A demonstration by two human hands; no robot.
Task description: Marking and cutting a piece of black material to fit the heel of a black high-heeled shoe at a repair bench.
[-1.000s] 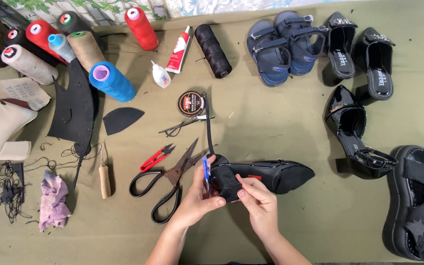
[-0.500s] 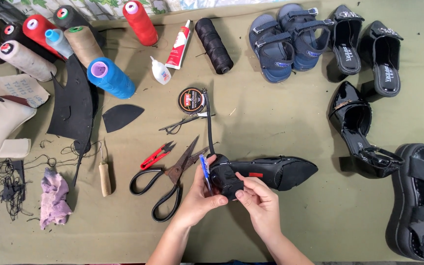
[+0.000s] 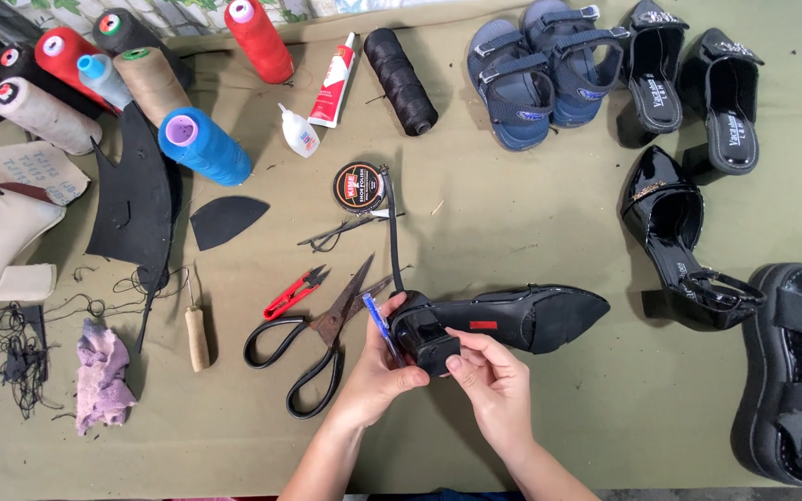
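Olive-green cloth [image 3: 531,204] covers the whole worktable, and near its front edge lies a black pointed-toe shoe [image 3: 522,318], sole turned up, toe pointing right. The left hand [image 3: 384,366] grips the heel end of the shoe from the left, with a small blue tool [image 3: 378,320], probably a pen or a blade, tucked between its fingers; I cannot tell which from this view. The right hand [image 3: 492,380] pinches the block heel [image 3: 435,348] with thumb and fingertips, so both hands are closed on the shoe. A black strap [image 3: 392,232] runs up from the heel area toward a round polish tin [image 3: 360,186].

As for progress, I judge the heel work to be midway: the heel sits against the shoe and is being pressed or fitted there, while the sole looks unmarked and the strap hangs loose.

Just left of the hands lie large black scissors [image 3: 322,343], small red thread snips [image 3: 294,290] and a wooden-handled awl [image 3: 197,334]. Further back are a glue tube [image 3: 334,82], a small white glue bottle [image 3: 300,133], a dark thread spool [image 3: 401,67] and a blue thread cone [image 3: 204,146] among other cones. Blue sandals [image 3: 540,70], black heeled mules [image 3: 689,79] and a glossy black high heel [image 3: 675,237] line the right side. Nothing crowds the hands except the scissors, whose blades point toward the left hand.
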